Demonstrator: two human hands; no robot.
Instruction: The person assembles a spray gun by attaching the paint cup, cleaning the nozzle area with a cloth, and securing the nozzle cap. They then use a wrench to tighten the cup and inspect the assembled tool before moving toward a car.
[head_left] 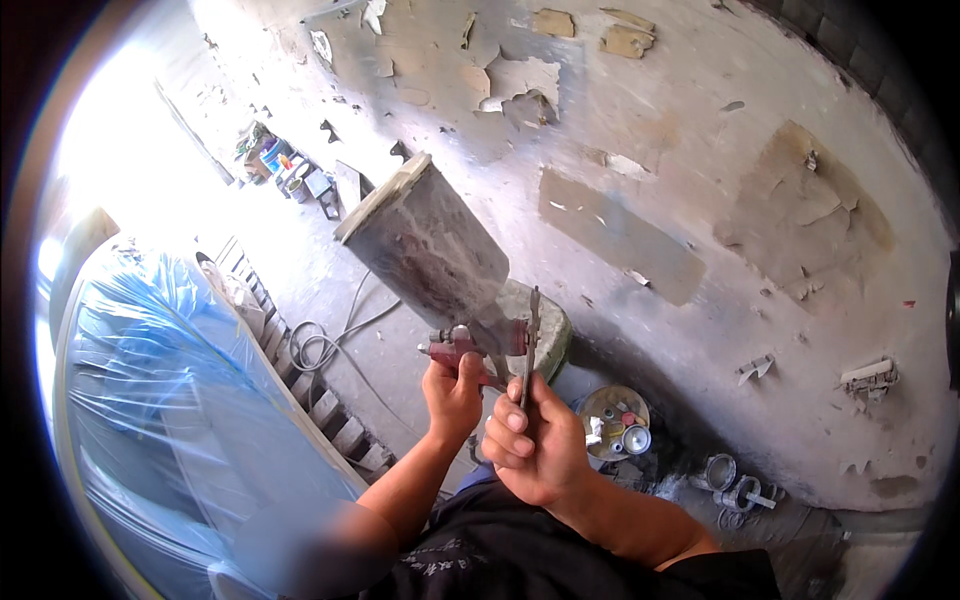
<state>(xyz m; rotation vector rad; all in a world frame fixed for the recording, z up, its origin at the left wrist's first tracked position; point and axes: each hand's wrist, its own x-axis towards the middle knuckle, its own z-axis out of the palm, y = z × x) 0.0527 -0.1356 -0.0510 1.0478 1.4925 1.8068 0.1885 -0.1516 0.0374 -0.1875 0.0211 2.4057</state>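
My left hand (453,405) is closed round the handle of a red spray gun (458,346), thumb up against its body. On top of the gun sits a large grey, paint-crusted cup (430,235), tilted to the left. My right hand (540,445) grips a slim, dark metal tool (533,318), likely a wrench, upright. Its upper part lies against the gun's nozzle end; whether its jaws are round the nozzle I cannot tell. My right fingers hide its lower end.
Blue-tinted plastic sheeting (170,370) covers a large object at left. A grey hose (325,345) coils on the floor ahead. A round-topped stand (560,335) is behind the gun. Cans and small parts (625,425) sit at right, beside a wall (640,130) with peeling patches.
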